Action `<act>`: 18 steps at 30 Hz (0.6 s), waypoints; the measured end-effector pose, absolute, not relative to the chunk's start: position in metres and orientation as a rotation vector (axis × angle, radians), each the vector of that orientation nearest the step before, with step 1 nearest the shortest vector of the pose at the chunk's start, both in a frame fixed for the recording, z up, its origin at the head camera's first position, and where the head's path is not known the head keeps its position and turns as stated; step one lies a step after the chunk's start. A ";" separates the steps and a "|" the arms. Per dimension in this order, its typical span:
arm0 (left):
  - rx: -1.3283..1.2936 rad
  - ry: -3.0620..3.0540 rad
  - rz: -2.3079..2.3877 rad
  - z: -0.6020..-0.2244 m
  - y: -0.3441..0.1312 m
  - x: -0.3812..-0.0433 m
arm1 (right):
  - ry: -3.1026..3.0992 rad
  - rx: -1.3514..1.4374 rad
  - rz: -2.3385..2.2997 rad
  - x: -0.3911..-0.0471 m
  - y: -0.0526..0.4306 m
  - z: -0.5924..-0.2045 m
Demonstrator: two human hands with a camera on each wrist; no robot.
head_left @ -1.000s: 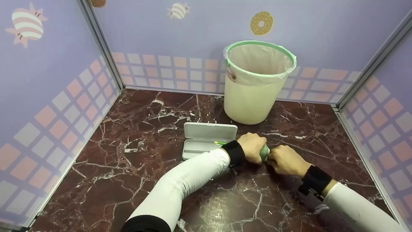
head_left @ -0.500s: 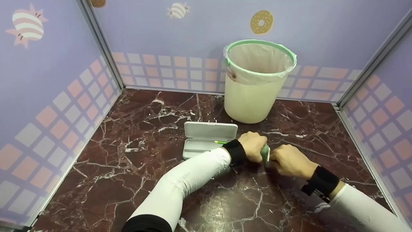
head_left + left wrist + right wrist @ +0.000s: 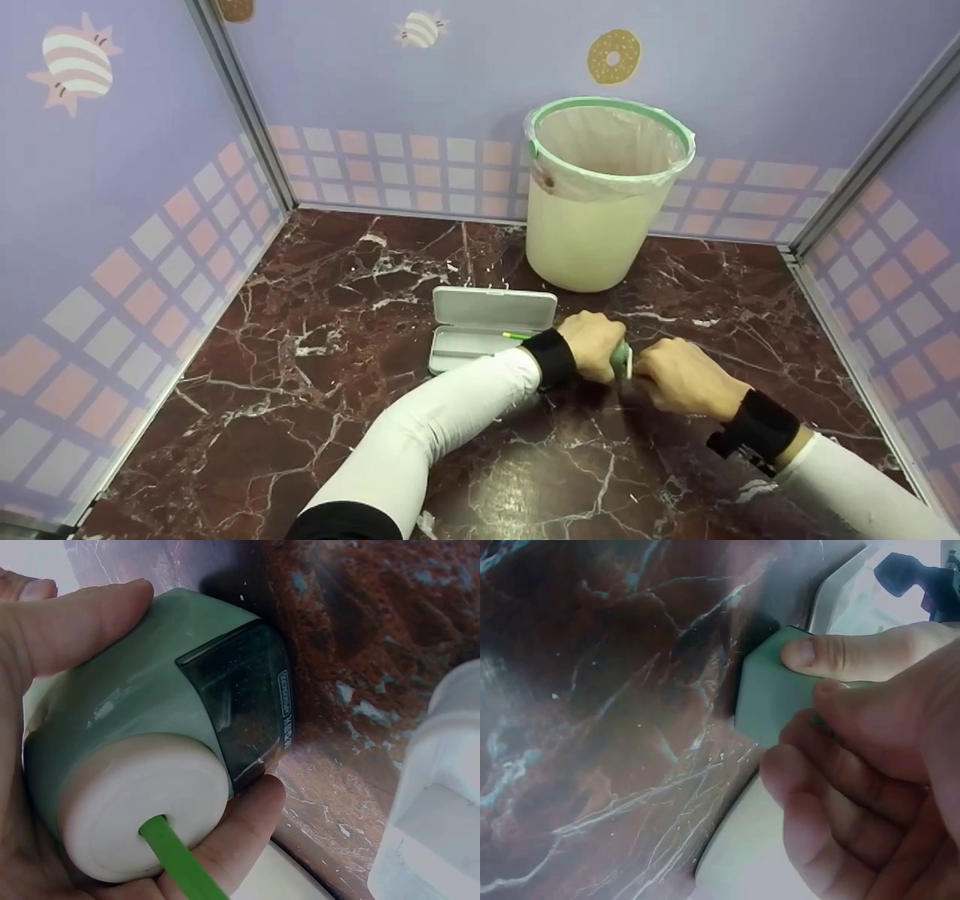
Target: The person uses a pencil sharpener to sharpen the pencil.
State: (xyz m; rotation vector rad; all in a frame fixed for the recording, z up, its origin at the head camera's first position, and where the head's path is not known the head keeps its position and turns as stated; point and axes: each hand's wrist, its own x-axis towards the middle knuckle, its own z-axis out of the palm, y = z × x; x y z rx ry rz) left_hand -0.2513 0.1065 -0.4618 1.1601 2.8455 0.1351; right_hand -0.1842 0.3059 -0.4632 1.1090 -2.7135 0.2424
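Note:
A pale green pencil sharpener (image 3: 135,697) with a dark see-through window (image 3: 247,705) and a round white face (image 3: 142,787) sits in my left hand (image 3: 592,347), fingers and thumb wrapped round it. In the left wrist view, a green pencil (image 3: 181,859) runs into the hole of that white face. Just right of the sharpener, my right hand (image 3: 686,377) pinches the pencil between thumb and curled fingers; its fingers mostly hide the pencil in the right wrist view. Behind the left wrist lies an open light grey pencil case (image 3: 495,308) holding another green pencil (image 3: 514,336) with a yellow end.
A tall cream bin (image 3: 589,232) with a green rim and a plastic liner stands at the back, beyond the hands. The dark red marbled tabletop (image 3: 315,420) carries small white specks. Patterned panels (image 3: 375,90) enclose the back and both sides.
My right hand has shifted slightly to the right, and its wrist has turned a little. The left hand keeps its grip on the sharpener. The head view has tilted slightly.

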 end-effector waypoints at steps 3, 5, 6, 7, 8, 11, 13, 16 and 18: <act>1.160 2.841 0.123 -0.462 0.107 -0.251 | -2.702 1.121 0.247 -0.183 0.306 -0.459; 1.156 2.842 0.122 -0.462 0.108 -0.251 | -2.687 1.119 0.247 -0.183 0.307 -0.457; 1.153 2.846 0.121 -0.462 0.108 -0.251 | -2.679 1.116 0.244 -0.182 0.307 -0.455; 1.150 2.847 0.120 -0.462 0.108 -0.251 | -2.673 1.112 0.239 -0.182 0.307 -0.453; 1.146 2.850 0.123 -0.462 0.108 -0.251 | -2.670 1.106 0.236 -0.182 0.306 -0.452; 1.139 2.852 0.128 -0.462 0.108 -0.251 | -2.673 1.093 0.222 -0.183 0.306 -0.448; 1.140 2.847 0.130 -0.462 0.107 -0.251 | -2.681 1.085 0.213 -0.183 0.305 -0.447; 1.141 2.851 0.130 -0.462 0.106 -0.250 | -2.672 1.078 0.196 -0.183 0.305 -0.447; 1.142 2.855 0.129 -0.462 0.105 -0.249 | -2.658 1.075 0.187 -0.183 0.305 -0.447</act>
